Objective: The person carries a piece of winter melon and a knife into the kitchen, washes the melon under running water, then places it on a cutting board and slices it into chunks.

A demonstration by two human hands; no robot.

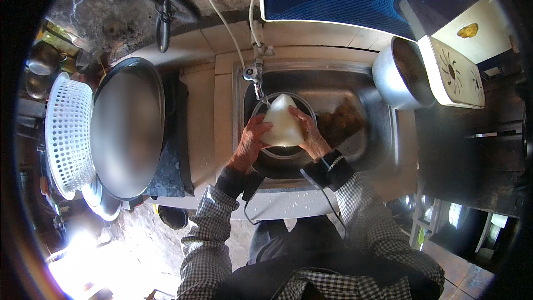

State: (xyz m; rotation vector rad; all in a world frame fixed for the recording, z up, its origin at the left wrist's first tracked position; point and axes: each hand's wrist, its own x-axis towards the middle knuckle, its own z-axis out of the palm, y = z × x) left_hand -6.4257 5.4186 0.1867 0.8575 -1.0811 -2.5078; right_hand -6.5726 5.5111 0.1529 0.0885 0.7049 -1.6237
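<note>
Both hands are over the left part of a stainless steel sink [377,146]. Between them is a pale, smooth, roughly cone-shaped object [283,127], its narrow end pointing away from me; what it is I cannot tell. My left hand [250,137] grips its left side. On its right side lie the fingers and palm of my right hand [310,133]. The spout of a chrome tap [255,76] reaches close to the object's upper left. Beneath it shows the round rim of a bowl [270,156], mostly covered by the hands.
A blotchy brown thing [342,121] lies in the sink's right part. A metal pot [391,77] leans at the far right corner, beside a cream panel with cut-outs [452,73]. To the left stand a large round metal pan [127,133] and a white perforated basket [70,133].
</note>
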